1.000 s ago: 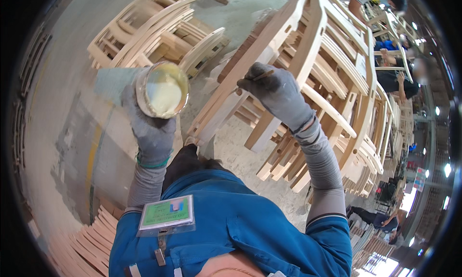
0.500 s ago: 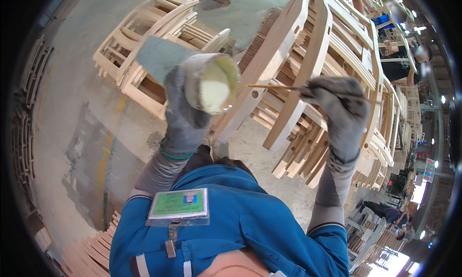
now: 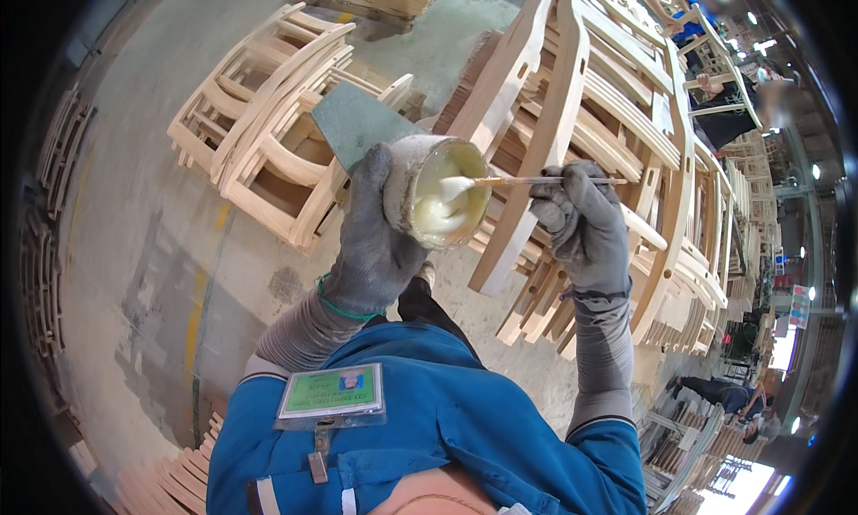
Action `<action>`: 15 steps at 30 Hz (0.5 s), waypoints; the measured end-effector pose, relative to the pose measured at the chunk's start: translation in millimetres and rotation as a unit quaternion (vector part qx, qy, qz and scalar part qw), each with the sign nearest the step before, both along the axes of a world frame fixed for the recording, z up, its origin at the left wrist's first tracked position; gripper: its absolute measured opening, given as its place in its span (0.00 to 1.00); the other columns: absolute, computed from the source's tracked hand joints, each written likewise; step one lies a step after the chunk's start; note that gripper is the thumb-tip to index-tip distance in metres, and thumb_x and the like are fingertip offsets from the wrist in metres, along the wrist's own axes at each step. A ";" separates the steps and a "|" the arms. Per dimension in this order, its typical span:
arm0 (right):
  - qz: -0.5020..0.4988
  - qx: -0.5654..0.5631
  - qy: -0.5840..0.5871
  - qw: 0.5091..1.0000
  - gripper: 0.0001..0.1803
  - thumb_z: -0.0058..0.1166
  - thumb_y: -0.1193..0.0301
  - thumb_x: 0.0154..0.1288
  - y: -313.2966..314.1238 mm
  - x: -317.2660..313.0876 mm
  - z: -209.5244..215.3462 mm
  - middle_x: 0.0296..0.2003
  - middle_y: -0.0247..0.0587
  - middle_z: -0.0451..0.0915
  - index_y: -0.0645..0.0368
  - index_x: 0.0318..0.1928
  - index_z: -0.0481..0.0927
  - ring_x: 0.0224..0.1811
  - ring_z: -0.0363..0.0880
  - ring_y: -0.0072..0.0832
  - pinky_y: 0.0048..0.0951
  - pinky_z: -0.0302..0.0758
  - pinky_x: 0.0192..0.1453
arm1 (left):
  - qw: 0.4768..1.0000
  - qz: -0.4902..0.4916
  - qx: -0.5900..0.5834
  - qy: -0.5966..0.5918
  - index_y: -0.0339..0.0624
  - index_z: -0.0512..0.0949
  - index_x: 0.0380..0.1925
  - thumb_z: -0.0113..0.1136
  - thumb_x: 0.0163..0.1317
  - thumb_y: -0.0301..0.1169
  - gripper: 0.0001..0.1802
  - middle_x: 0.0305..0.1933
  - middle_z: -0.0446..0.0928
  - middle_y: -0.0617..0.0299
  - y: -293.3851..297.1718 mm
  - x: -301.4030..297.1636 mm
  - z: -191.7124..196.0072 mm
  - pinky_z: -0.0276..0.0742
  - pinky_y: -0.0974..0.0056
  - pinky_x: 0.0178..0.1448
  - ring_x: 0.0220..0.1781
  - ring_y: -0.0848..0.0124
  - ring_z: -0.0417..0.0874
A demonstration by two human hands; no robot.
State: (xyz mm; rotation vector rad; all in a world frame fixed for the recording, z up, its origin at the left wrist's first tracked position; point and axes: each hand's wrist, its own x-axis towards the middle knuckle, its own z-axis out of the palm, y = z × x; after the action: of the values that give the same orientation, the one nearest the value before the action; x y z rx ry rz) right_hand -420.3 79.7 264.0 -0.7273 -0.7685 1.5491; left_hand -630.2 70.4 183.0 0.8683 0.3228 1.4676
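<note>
My left hand (image 3: 380, 238), in a grey glove, is closed around a round, stained container (image 3: 400, 189) tilted toward me. Creamy white paste (image 3: 438, 218) coats its inside. Just beyond it a flat grey-green sheet (image 3: 353, 122) sticks out next to my left fingers; how it is held is hidden. Between the thumb and fingers of my gloved right hand (image 3: 585, 215) is a thin brush (image 3: 514, 181), lying nearly level. Its white, paste-covered tip is over the container's mouth, inside the rim.
Stacked pale wooden frames (image 3: 554, 113) rise close in front, to the right. Another stack of frames (image 3: 259, 130) stands at the far left on the concrete floor (image 3: 143, 202). Curved wooden slats (image 3: 170, 470) lie at the lower left. People (image 3: 724, 394) are at the right.
The container and the sheet have shifted right and a little down. My right hand has moved left and down, bringing the brush tip from outside the container to within its mouth.
</note>
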 end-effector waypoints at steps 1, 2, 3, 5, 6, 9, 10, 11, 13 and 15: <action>0.051 -0.017 0.024 0.998 0.09 0.47 0.75 0.66 8.3 18.6 -8.8 0.41 0.55 0.77 0.71 0.41 0.70 0.46 0.80 0.41 0.31 0.83 0.47 | 0.993 0.045 0.052 0.093 0.42 0.42 0.67 0.60 0.54 0.18 0.46 0.65 0.57 0.50 -1.5 3.9 -5.8 0.68 0.57 0.65 0.65 0.61 0.64; 0.104 -0.038 0.051 0.993 0.10 0.47 0.74 0.66 16.6 27.1 -12.0 0.43 0.56 0.76 0.71 0.41 0.70 0.48 0.79 0.42 0.31 0.83 0.48 | 0.973 0.091 0.099 0.187 0.43 0.41 0.68 0.61 0.52 0.17 0.49 0.66 0.55 0.51 -2.0 7.1 -7.7 0.67 0.56 0.66 0.66 0.62 0.63; 0.114 -0.047 0.037 0.992 0.10 0.45 0.72 0.67 22.8 33.6 -14.0 0.44 0.55 0.75 0.69 0.41 0.71 0.48 0.79 0.41 0.30 0.83 0.48 | 0.967 0.097 0.091 0.216 0.44 0.41 0.68 0.60 0.53 0.18 0.48 0.66 0.55 0.52 -1.6 9.9 -8.8 0.68 0.56 0.66 0.66 0.62 0.63; 0.067 -0.088 0.027 0.994 0.09 0.46 0.73 0.67 32.2 33.2 -10.9 0.41 0.54 0.77 0.68 0.42 0.71 0.45 0.80 0.39 0.30 0.83 0.47 | 0.952 0.115 0.070 0.276 0.45 0.40 0.68 0.60 0.55 0.20 0.47 0.67 0.54 0.52 1.2 14.6 -10.2 0.69 0.57 0.65 0.65 0.62 0.63; 0.043 -0.109 0.022 0.993 0.09 0.46 0.73 0.67 35.7 28.4 -4.8 0.39 0.53 0.78 0.68 0.42 0.71 0.43 0.81 0.38 0.30 0.83 0.47 | 0.997 0.008 -0.039 0.067 0.45 0.42 0.68 0.57 0.58 0.23 0.43 0.66 0.56 0.53 6.8 16.9 -8.7 0.69 0.57 0.65 0.65 0.62 0.64; 0.098 -0.094 0.036 0.990 0.11 0.44 0.74 0.68 61.2 49.0 -6.5 0.39 0.52 0.79 0.69 0.45 0.70 0.41 0.82 0.36 0.30 0.84 0.46 | 0.899 -0.184 -0.230 -0.325 0.46 0.49 0.66 0.49 0.65 0.35 0.32 0.64 0.60 0.55 25.1 28.1 2.7 0.69 0.58 0.65 0.64 0.63 0.67; 0.134 -0.077 0.050 0.987 0.11 0.43 0.74 0.68 74.7 63.5 -9.1 0.39 0.53 0.78 0.70 0.46 0.69 0.43 0.82 0.35 0.30 0.84 0.46 | 0.915 -0.163 -0.222 -0.295 0.46 0.52 0.65 0.45 0.67 0.39 0.29 0.63 0.62 0.56 24.8 31.1 5.5 0.70 0.58 0.65 0.63 0.63 0.68; 0.140 -0.026 0.016 0.990 0.13 0.43 0.72 0.69 91.2 75.8 -6.7 0.39 0.52 0.79 0.70 0.47 0.69 0.42 0.82 0.33 0.28 0.84 0.45 | 0.930 -0.141 -0.214 -0.262 0.46 0.55 0.64 0.41 0.69 0.43 0.27 0.62 0.64 0.56 25.4 35.3 7.6 0.70 0.58 0.64 0.62 0.63 0.69; 0.048 0.040 -0.132 0.989 0.14 0.46 0.70 0.68 129.3 96.9 7.6 0.35 0.48 0.80 0.71 0.45 0.71 0.35 0.82 0.30 0.25 0.83 0.40 | 0.991 0.046 -0.125 -0.015 0.47 0.59 0.62 0.37 0.70 0.48 0.26 0.60 0.66 0.56 20.5 47.2 3.5 0.71 0.55 0.63 0.62 0.63 0.69; -0.015 0.089 -0.228 0.969 0.14 0.53 0.69 0.64 165.7 112.4 20.8 0.33 0.47 0.80 0.70 0.40 0.74 0.32 0.82 0.28 0.24 0.83 0.37 | 0.975 0.106 -0.187 0.050 0.48 0.58 0.63 0.37 0.70 0.48 0.27 0.61 0.65 0.56 26.5 45.7 -13.1 0.72 0.54 0.61 0.62 0.62 0.69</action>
State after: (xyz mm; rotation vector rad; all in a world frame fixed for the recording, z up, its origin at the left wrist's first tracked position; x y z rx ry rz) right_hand -307.9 245.4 284.8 -0.9706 -1.2131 1.2757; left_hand -584.5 96.9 169.9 0.6156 0.7613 1.4955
